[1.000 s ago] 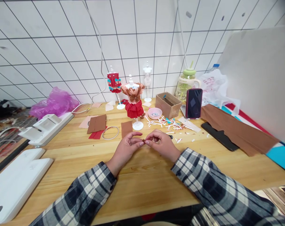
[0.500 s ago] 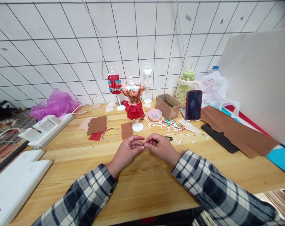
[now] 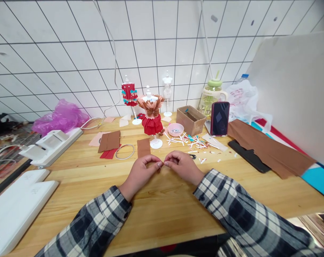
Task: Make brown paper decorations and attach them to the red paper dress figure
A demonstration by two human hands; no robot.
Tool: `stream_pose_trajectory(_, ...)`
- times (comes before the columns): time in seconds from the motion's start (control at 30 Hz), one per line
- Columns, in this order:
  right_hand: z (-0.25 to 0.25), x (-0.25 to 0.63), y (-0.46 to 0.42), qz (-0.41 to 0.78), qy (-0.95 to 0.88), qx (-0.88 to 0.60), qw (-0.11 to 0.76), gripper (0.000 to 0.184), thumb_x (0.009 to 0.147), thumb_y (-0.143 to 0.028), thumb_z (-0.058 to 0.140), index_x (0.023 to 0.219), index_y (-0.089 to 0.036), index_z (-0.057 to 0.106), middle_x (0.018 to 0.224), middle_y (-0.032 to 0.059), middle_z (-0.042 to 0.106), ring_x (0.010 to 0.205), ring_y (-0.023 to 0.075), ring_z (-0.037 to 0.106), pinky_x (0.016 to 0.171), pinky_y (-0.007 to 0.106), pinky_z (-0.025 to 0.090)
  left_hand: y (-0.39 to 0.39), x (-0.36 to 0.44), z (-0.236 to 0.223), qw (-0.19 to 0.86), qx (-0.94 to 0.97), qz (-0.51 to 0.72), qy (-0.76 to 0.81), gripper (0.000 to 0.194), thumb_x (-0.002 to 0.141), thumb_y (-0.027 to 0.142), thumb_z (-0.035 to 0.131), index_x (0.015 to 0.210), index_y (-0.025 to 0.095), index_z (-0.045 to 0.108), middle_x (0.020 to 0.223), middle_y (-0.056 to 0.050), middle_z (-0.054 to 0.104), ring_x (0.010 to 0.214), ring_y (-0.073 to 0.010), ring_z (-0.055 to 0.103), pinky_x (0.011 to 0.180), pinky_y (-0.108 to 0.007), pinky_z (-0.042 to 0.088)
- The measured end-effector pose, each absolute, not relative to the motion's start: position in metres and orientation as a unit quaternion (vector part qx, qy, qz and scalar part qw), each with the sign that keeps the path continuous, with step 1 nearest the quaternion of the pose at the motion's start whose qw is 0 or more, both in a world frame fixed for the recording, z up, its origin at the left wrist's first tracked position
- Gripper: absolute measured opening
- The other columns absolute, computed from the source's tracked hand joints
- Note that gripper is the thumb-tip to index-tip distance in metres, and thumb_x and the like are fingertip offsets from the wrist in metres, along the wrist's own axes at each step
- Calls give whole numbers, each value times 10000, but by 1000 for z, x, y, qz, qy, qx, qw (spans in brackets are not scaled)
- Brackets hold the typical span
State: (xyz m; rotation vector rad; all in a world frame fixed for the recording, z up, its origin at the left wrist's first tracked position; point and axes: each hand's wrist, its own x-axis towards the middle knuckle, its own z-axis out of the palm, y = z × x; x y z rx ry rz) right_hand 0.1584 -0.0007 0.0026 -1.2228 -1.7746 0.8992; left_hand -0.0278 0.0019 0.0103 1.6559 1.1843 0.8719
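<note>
My left hand [image 3: 140, 173] and my right hand [image 3: 182, 165] meet fingertip to fingertip over the wooden table [image 3: 162, 200]. Both are closed in a pinch on a tiny brown paper piece [image 3: 162, 164], mostly hidden between the fingertips. Just behind them stands a small white mannequin in a red and tan paper dress [image 3: 152, 119]. A brown paper rectangle [image 3: 143, 147] lies beside its base.
White paper scraps [image 3: 190, 141], a pink dish [image 3: 175, 129], a cardboard box [image 3: 191, 119] and a standing phone [image 3: 220, 118] lie behind my right hand. Brown sheets [image 3: 269, 148] at right. A wire ring [image 3: 124, 151], brown and red paper [image 3: 110, 142], white devices [image 3: 49, 144] at left.
My hands have stayed together at the same spot. The left fingers have curled in from a looser pose to a tight pinch against the right fingertips.
</note>
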Motion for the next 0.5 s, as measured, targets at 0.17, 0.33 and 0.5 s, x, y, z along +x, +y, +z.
stream_pose_trajectory(0.17,2,157,-1,456,-654,-477,369,120,785,-292,602,788,-172,599,646,-34,551,557,91,442,512,210,362,5,-27,8,490,606,409,474,267,753,419,669,794,160,622,687,-7,627,659,-143,564,660,-253,454)
stream_pose_trajectory(0.33,-1,156,-3,503,-653,-458,333,218,761,-338,634,892,-168,601,708,-26,573,560,91,471,527,220,381,5,-26,6,503,603,396,476,264,755,414,672,802,159,621,751,-8,629,695,-136,554,675,-244,439)
stream_pose_trajectory(0.5,-2,155,-3,466,-653,-482,353,193,763,-322,632,877,-167,619,717,-19,598,555,90,473,532,222,387,3,-24,6,507,603,382,483,275,747,418,680,798,153,626,728,-10,624,684,-138,553,660,-245,436)
